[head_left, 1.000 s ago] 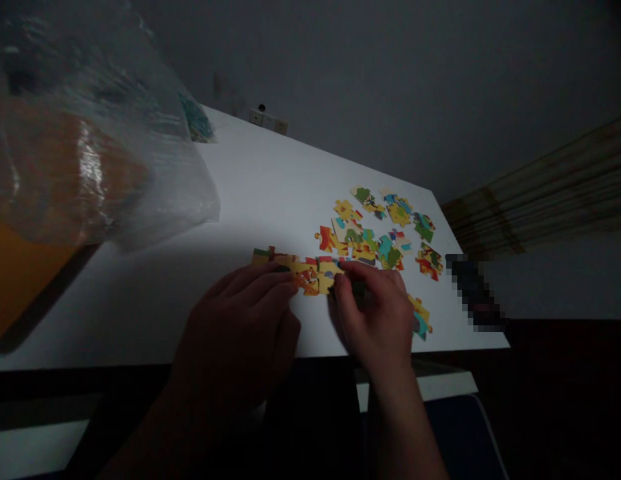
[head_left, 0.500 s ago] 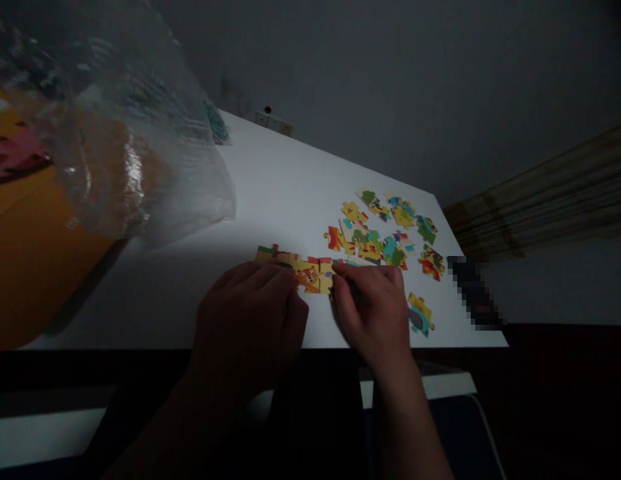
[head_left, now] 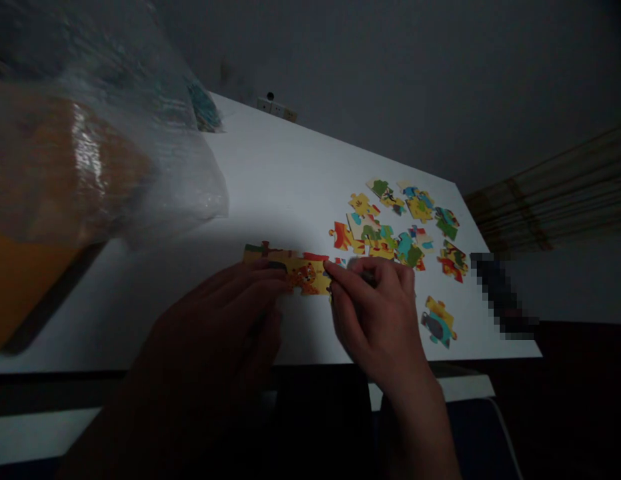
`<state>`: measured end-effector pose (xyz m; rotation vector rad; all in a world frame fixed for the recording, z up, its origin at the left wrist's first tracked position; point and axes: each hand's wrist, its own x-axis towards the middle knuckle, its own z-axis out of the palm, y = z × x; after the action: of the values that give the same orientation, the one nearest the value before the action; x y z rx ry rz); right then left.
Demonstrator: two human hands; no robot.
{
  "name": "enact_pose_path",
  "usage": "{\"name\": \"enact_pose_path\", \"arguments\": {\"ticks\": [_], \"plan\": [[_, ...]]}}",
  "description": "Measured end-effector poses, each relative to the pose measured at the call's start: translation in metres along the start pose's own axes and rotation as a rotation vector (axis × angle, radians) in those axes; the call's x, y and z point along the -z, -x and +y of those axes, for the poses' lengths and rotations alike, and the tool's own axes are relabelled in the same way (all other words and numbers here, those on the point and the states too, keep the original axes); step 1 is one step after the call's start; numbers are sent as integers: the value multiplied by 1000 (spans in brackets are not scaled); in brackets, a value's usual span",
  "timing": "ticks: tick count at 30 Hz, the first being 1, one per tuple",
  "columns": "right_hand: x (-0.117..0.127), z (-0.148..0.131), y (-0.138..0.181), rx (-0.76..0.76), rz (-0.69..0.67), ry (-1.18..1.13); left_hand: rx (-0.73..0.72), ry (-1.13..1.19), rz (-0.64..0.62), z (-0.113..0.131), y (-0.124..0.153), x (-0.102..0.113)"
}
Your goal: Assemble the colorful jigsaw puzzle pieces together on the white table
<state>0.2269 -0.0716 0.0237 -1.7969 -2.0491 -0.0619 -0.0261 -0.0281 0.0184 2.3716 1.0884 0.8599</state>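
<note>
A strip of joined jigsaw pieces (head_left: pixel 306 275), with an orange spotted animal on yellow, lies near the table's front edge. My left hand (head_left: pixel 225 317) stretches its fingers over the left part of the strip and hides some of it. At the strip's right end, my right hand (head_left: pixel 377 310) pinches a puzzle piece between thumb and forefinger, and the hand covers most of that piece. Beyond my right hand lies a loose group of puzzle pieces (head_left: pixel 360 227). One grey, teal and yellow piece (head_left: pixel 437 323) lies apart, to the right of my right hand.
A crinkled clear plastic bag (head_left: pixel 183 177) and an orange package (head_left: pixel 25 280) take up the left of the white table (head_left: pixel 270 167). Wall sockets (head_left: pixel 277 109) show behind the far edge. A dark, pixelated object (head_left: pixel 500 293) is at the right edge, near a hanging curtain (head_left: pixel 550 200).
My left hand has shifted left and its fingers have straightened from a curled shape, uncovering more of the strip. My right hand stays at the strip's right end. The view has shifted slightly.
</note>
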Motion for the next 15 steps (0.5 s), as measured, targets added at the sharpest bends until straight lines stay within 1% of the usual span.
{"name": "enact_pose_path", "arguments": {"ticks": [3,5,6,10,12,13,15], "plan": [[0,-1,0,16,2,10,-50,-17,-45,-8,8,3],[2,-2,1,23,24,-16,-42,-15,-49,-9,9,3],[3,-1,2,19,57,-33,-34,-20,-41,-7,9,1],[9,-1,10,-12,217,-101,5,-183,75,1,4,-6],[10,-2,12,4,195,-138,4,-264,135,4,2,-9],[9,-3,12,24,152,-153,2,-287,153,5,2,-11],[7,-5,11,66,48,-147,-8,-306,137,4,1,-12]]}}
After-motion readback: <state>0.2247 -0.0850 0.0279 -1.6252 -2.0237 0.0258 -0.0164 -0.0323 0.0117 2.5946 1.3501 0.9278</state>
